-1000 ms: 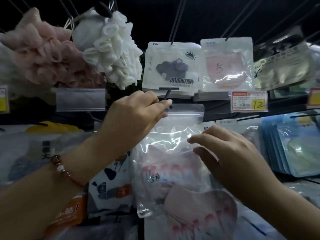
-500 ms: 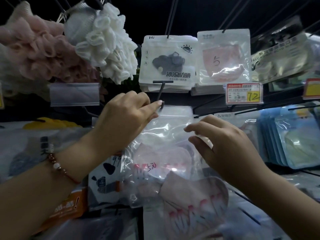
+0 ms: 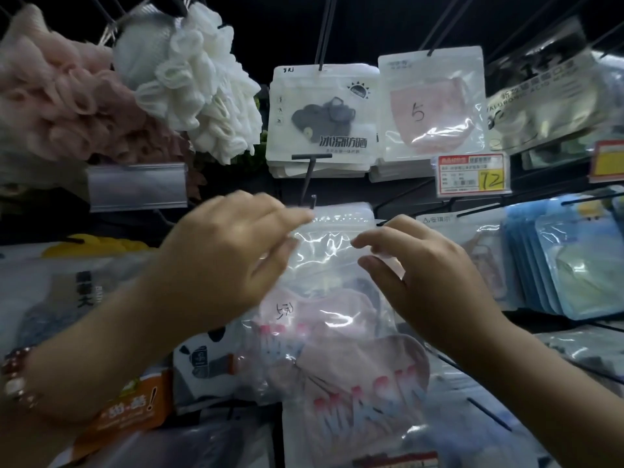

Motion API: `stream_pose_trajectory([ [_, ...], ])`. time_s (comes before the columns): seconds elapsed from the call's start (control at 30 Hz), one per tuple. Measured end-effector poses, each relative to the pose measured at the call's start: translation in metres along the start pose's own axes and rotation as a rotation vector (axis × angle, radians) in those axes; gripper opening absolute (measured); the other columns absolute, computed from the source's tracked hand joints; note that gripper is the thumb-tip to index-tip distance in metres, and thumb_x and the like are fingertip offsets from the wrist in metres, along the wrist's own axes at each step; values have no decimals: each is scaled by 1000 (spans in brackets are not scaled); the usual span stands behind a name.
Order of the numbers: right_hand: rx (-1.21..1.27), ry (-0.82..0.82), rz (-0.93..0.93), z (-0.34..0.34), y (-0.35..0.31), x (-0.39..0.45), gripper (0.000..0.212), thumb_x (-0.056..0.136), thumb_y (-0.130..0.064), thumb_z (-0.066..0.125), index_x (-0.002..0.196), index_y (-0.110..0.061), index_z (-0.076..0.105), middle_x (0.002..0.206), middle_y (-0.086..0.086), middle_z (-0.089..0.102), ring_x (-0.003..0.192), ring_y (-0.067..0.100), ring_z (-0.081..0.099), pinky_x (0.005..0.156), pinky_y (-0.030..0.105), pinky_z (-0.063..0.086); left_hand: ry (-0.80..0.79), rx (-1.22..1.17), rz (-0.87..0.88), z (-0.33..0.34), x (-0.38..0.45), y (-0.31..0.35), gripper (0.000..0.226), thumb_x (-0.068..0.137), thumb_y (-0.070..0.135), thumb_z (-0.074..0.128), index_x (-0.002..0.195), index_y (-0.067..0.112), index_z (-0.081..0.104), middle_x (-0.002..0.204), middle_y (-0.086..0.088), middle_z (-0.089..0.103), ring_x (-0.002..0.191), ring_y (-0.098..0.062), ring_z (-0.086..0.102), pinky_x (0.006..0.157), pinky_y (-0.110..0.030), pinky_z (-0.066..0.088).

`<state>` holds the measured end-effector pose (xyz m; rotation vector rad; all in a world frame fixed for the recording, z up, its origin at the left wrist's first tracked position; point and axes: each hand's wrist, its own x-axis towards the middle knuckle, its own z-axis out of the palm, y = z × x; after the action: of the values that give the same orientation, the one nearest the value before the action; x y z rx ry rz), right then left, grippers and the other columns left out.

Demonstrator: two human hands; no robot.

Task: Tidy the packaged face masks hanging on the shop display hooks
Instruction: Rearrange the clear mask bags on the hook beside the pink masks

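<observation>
A clear packaged pink face mask [image 3: 324, 298] hangs at centre, its white top strip right at the tip of a black display hook [image 3: 312, 201]. My left hand [image 3: 229, 255] pinches the pack's top left corner just beside the hook tip. My right hand [image 3: 418, 268] pinches the plastic on the pack's upper right with curled index finger and thumb. A second pack printed MASK [image 3: 368, 400] lies below and partly behind it.
Above hang a white pack with a dark mask [image 3: 320, 109] and a pink mask pack marked 5 [image 3: 432, 106], over a price tag [image 3: 472, 173]. Blue packs [image 3: 574, 261] fill the right. White [image 3: 199, 86] and pink bath puffs [image 3: 57, 96] hang upper left.
The pack's top strip has come level with the hook tip. My right hand has risen from the pack's middle to near its top edge. My left hand stays at the top corner.
</observation>
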<state>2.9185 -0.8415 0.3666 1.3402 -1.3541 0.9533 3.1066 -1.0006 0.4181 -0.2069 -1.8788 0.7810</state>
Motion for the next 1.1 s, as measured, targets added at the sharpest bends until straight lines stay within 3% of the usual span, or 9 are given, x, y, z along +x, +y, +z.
stream_pose_trajectory([
  [0.13,32,50,-3,1,-9,3,15,89,-21,68,103,-25,70,94,-11,62,78,12,61,64,31,48,-131,-27,-6,4,-3,11,47,97,40,53,138,17,57,107,0,70,92,-19,64,77,-41,55],
  [0.23,52,83,12,0,-13,5,14,89,-20,69,102,-25,70,94,-11,63,77,10,61,62,30,49,-125,-70,-49,4,-5,13,48,94,35,59,139,18,56,97,5,70,83,-12,64,73,-31,56],
  [0.33,66,84,14,-2,-15,5,16,90,-19,70,106,-25,70,96,-10,63,81,10,62,63,33,52,-106,-116,-93,3,-5,16,40,92,32,60,131,20,59,84,13,62,73,1,50,66,-18,48],
  [0.53,-15,133,-6,1,-13,5,47,82,-2,72,126,-16,63,117,2,61,99,22,61,77,36,52,-53,-112,-112,2,1,11,35,93,29,62,127,20,64,93,24,46,82,7,40,75,-5,36],
  [0.67,-38,78,-17,2,-11,5,57,81,-3,73,134,-16,58,136,8,53,124,28,52,98,42,46,-24,-64,-122,2,9,3,37,95,28,60,131,20,64,88,12,58,79,-5,51,71,-21,46],
  [0.83,-30,-25,-1,5,-9,2,53,84,-14,71,136,-17,56,147,9,46,134,29,44,107,43,37,1,-67,-176,8,20,-7,40,95,29,59,133,19,63,86,5,60,75,-14,56,65,-39,54],
  [0.97,-63,-112,27,7,-11,-3,52,85,-17,71,135,-20,56,148,9,45,140,29,37,109,37,25,-9,-54,-202,11,25,-10,43,95,31,58,136,21,61,86,6,58,72,-13,52,62,-39,54],
  [1.1,-52,-147,51,9,-14,-8,47,86,-22,61,132,-21,58,147,8,48,140,28,39,107,36,26,-34,-76,-230,14,22,-11,44,95,35,55,138,26,59,91,7,59,74,-11,51,64,-38,53],
])
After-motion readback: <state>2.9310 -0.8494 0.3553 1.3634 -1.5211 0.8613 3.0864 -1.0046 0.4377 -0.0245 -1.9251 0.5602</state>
